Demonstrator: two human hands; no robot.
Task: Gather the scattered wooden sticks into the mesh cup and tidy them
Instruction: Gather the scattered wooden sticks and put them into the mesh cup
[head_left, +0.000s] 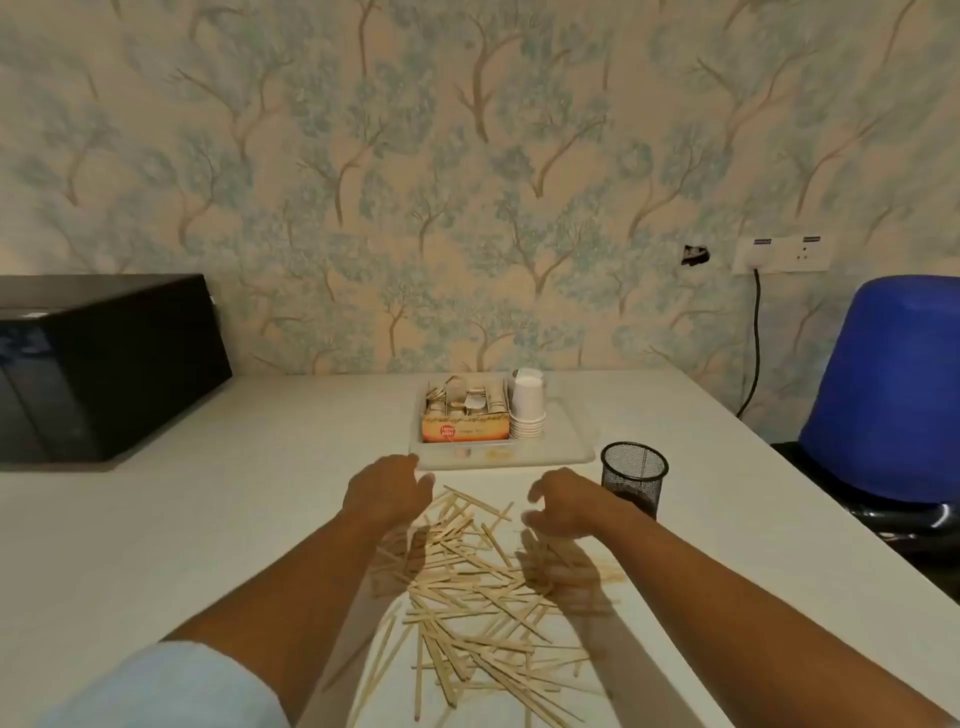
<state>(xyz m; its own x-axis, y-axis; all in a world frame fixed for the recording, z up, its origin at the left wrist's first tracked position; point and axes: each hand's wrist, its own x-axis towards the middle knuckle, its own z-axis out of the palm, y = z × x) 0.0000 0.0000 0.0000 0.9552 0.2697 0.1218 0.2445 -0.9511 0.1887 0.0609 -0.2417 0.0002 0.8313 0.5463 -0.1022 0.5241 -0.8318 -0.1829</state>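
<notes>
At the lower centre of the frame, thin pale wooden sticks (470, 597) lie scattered flat on the white table (156, 545), crossing one another at every angle in a loose heap. Above the far edge of the heap hover two bare hands, both holding nothing: the left hand (387, 491) with fingers relaxed and loosely spread, the right hand (563, 501) with fingers loosely curved over the sticks. Just right of the right hand stands the black mesh cup (634, 475), upright. Beyond, at centre, a white tray (571, 447) holds a sachet box (465, 415) and stacked paper cups (527, 408).
</notes>
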